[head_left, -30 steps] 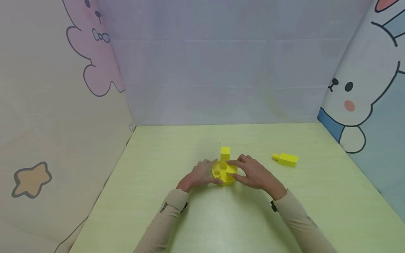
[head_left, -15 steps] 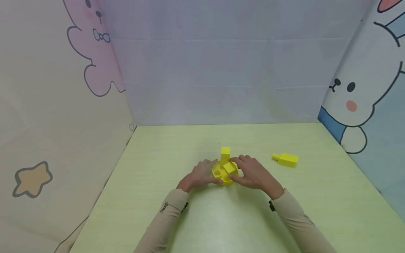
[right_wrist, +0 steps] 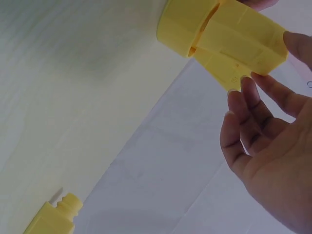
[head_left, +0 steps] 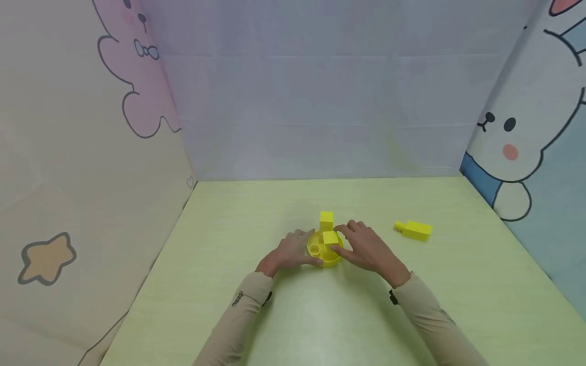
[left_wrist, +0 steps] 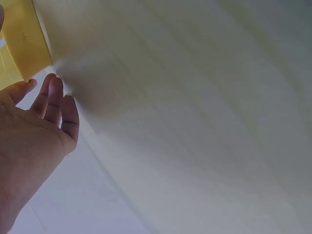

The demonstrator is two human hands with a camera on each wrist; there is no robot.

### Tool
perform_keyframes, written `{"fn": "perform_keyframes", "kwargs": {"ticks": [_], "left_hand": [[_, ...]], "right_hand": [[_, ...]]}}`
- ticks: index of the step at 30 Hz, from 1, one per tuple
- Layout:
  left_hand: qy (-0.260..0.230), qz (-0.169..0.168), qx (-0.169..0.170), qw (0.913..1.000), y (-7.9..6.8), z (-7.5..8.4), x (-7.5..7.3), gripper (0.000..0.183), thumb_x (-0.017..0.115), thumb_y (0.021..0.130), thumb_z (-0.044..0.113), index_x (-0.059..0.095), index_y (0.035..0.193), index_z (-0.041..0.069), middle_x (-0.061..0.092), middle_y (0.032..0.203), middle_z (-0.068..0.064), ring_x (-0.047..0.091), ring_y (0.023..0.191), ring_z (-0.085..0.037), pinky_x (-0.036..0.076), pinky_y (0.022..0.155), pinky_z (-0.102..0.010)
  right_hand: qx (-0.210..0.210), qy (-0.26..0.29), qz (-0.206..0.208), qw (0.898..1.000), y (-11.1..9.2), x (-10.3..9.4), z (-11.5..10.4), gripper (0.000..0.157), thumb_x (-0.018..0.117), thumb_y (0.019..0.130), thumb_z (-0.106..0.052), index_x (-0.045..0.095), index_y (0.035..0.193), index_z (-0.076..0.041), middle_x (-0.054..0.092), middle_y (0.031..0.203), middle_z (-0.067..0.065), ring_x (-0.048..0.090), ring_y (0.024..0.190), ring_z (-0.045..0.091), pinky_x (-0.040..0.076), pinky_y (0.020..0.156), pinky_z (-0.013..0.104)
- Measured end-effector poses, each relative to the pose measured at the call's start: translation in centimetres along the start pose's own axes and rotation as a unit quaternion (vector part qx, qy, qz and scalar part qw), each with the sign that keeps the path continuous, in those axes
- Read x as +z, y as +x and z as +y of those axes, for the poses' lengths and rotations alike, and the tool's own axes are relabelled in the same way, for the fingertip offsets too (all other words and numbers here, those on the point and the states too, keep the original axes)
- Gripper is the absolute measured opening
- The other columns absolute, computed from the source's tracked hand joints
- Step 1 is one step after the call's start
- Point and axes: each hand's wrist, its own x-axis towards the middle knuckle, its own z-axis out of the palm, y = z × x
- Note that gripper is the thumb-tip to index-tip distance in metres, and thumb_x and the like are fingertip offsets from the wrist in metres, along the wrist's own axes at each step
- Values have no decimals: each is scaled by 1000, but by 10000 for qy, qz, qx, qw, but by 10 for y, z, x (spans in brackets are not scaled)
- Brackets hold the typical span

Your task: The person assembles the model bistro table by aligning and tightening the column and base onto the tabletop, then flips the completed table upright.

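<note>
A round yellow base (head_left: 330, 258) with a small ring socket (head_left: 315, 249) stands on the table. My left hand (head_left: 289, 251) grips the base's left side, thumb at the near rim and fingers at the far side. On the base, one yellow rectangular block (head_left: 326, 221) stands upright at the back. In front of it is a second yellow block (right_wrist: 243, 39), upright in the base. My right hand (head_left: 366, 248) pinches this second block's free end between thumb and index finger, the other fingers loosely curled, as the right wrist view shows.
A loose yellow block (head_left: 417, 231) with a threaded neck lies on its side on the table (head_left: 238, 213), right of the base. A pale cloth wall (head_left: 293, 112) closes off the back, with printed cartoon panels at both sides.
The second block has turned about its upright axis and shifted slightly back and left toward the first. My right fingers have moved a little with it. The left hand has stayed on the base.
</note>
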Motion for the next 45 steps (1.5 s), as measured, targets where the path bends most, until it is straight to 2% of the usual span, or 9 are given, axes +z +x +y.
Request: {"fn": "perform_keyframes", "kwargs": {"ticks": [3,6,9,14,19,24,32,38,45], "left_hand": [[15,0,3,10000,0,0,0,103,76,85,62,34,163,11,46,149,-18,48,126,-36,41,104,-56],[11,21,56,10000,0,0,0,102,76,85,62,34,163,11,46,148,-18,48,126,-36,41,104,-56],[-3,36,85,10000,0,0,0,101,76,85,61,34,163,11,46,148,-18,48,126,-36,42,104,-55],[-1,35,90,10000,-1,0,0,101,76,85,61,35,163,12,46,148,-18,48,125,-36,42,103,-55],[-14,23,99,9999,-1,-1,0,101,76,85,62,34,163,12,46,149,-19,48,125,-36,42,103,-55],[-29,2,105,9999,-2,-2,0,102,76,86,61,33,163,12,45,149,-19,48,126,-37,42,104,-56],[-55,-1,98,9999,-2,-2,-2,101,77,86,60,33,163,11,46,149,-20,49,126,-38,42,104,-56],[14,-13,108,9999,-1,-2,-1,101,77,86,60,34,163,10,47,148,-19,49,126,-37,42,104,-55],[27,-26,140,9999,-1,-1,-2,101,76,86,61,33,163,11,46,149,-19,48,128,-37,42,105,-55]], "right_hand": [[75,-248,188,9995,0,2,-1,39,78,93,-35,66,110,-2,61,94,9,56,83,27,50,72,45],[301,-421,332,9981,0,3,-3,44,79,91,-42,66,103,-2,62,93,10,57,83,30,50,72,48],[314,-305,315,9985,0,4,-2,50,78,92,-43,67,112,1,64,100,14,59,89,33,52,76,50],[-21,200,34,9998,1,4,1,54,75,96,-32,61,135,3,62,113,17,58,97,34,52,84,50],[-190,614,-274,9976,1,4,5,50,71,98,-20,58,141,0,59,112,15,55,94,29,52,81,45],[-146,737,-445,9962,4,3,6,50,69,99,-18,57,144,-2,60,114,15,57,98,30,53,84,47],[584,-1,-34,9983,8,5,5,50,78,93,-38,62,121,0,61,102,11,57,89,29,51,77,47],[397,46,83,9992,4,6,3,46,77,95,-32,65,123,2,61,107,15,55,93,31,51,79,47],[607,-464,589,9953,1,6,2,47,79,91,-42,65,105,1,56,98,17,52,88,35,49,71,48]]}}
